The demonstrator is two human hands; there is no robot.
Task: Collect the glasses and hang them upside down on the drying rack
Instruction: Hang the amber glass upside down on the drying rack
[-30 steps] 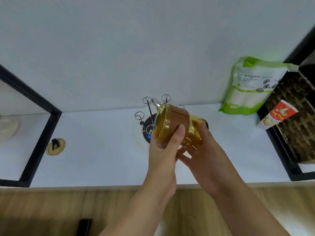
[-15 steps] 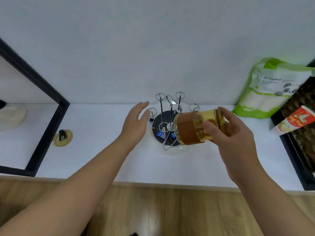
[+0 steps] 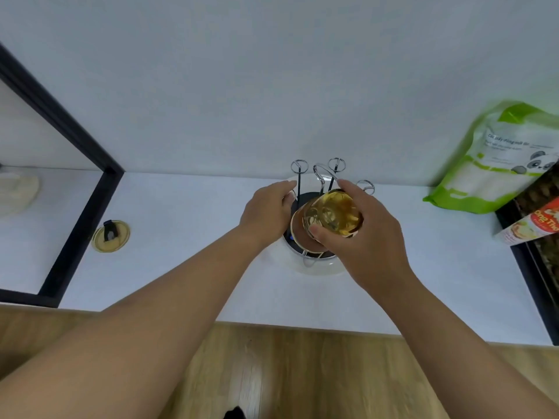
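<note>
My right hand [image 3: 367, 234] grips an amber glass [image 3: 332, 214], turned mouth-down over the front part of the drying rack [image 3: 320, 266]. The rack is a round white base with thin metal posts ending in loops, standing on the white counter near the wall. My left hand [image 3: 266, 211] rests against the rack's left side, fingers curled by a post; whether it grips the post I cannot tell. The glass hides the rack's centre and the post under it.
A yellow lid with a black tab [image 3: 110, 235] lies on the counter [image 3: 181, 261] at left, beside a black frame [image 3: 81, 219]. A green and white bag [image 3: 502, 158] leans on the wall at right, with a red and white tube [image 3: 535, 229] below it.
My right hand has tipped the glass from sideways to mouth-down and lowered it onto the rack. My left hand has moved right, from open beside the rack to touching its left side.
</note>
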